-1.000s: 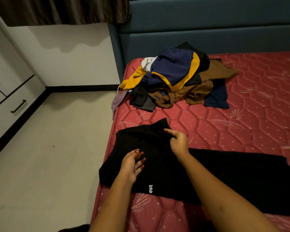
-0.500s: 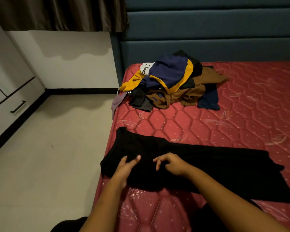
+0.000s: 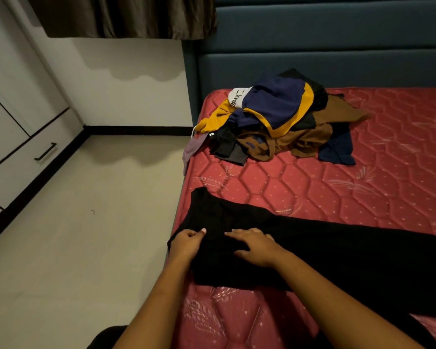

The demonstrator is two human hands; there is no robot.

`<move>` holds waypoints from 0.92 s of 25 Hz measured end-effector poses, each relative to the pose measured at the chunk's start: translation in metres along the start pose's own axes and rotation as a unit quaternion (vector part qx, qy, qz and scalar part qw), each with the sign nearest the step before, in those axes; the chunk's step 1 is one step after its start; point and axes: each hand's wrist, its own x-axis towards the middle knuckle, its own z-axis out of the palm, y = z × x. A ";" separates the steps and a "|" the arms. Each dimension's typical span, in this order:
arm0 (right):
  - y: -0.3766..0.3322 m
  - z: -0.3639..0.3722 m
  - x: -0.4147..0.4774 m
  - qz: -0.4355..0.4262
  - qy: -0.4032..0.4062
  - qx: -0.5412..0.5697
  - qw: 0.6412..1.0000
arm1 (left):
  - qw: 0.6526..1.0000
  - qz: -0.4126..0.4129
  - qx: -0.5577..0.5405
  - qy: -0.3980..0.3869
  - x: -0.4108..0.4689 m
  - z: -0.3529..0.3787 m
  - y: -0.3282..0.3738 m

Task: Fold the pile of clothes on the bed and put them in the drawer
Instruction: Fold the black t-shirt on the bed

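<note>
Left hand (image 3: pixel 186 245) curls its fingers into the near-left end of the black garment (image 3: pixel 337 255), gripping the fabric. Right hand (image 3: pixel 254 245) lies flat just beside it, fingers extended, pressing the cloth down. Garment is spread across the red bed (image 3: pixel 312 192). Pile of clothes (image 3: pixel 275 117) sits well apart by the headboard (image 3: pixel 312 64). Drawer (image 3: pixel 23 170) is closed, across the floor (image 3: pixel 86 222).

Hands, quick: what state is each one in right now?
Left hand: curled, pinching the black garment.
Right hand: open, fingers flat on the garment.
</note>
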 end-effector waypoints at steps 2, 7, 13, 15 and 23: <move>0.000 -0.006 0.009 0.012 0.043 0.022 0.999 | 0.999 0.031 0.034 0.014 0.020 -0.003 0.021; 0.008 -0.009 0.034 0.081 0.162 0.001 0.983 | 0.995 0.052 0.085 -0.019 0.067 0.014 0.063; 0.047 0.002 0.046 0.182 0.242 -0.009 0.953 | 0.971 0.105 -0.183 0.109 0.097 0.025 0.077; 0.059 0.003 0.047 0.181 0.255 -0.020 0.950 | 0.976 0.070 -0.166 0.124 0.104 0.029 0.068; 0.204 -0.031 -0.044 0.396 0.262 -0.012 0.880 | 0.983 0.034 -0.049 0.171 0.080 0.043 0.086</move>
